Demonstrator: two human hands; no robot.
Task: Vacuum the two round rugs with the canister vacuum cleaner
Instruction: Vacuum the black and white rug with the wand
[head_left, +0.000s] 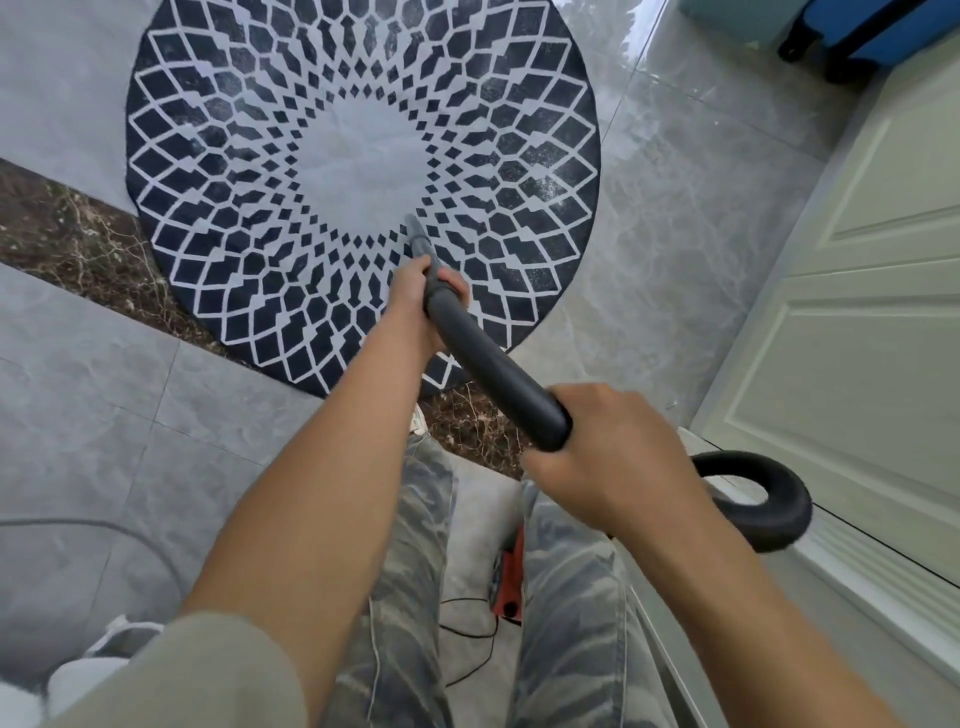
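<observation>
Head view, looking straight down: grey tiled floor (104, 415) fills the scene, and on it lies the round navy-and-white diamond-patterned rug (234, 156), its near edge overlapping a brown speckled stone strip (67, 234). White panelled door (857, 312) on the right. The dark grey vacuum wand (493, 364) runs diagonally out over the rug, and its narrow nozzle (415, 234) meets the lower edge of the rug's pale centre. The black hose (769, 499) loops beside the door. The left hand (415, 301) wraps the wand just behind the nozzle; the right hand (613, 467) grips its rear end. Between the camouflage trouser legs (415, 597) show a sliver of red canister (509, 577) and a thin black cord (478, 639).
</observation>
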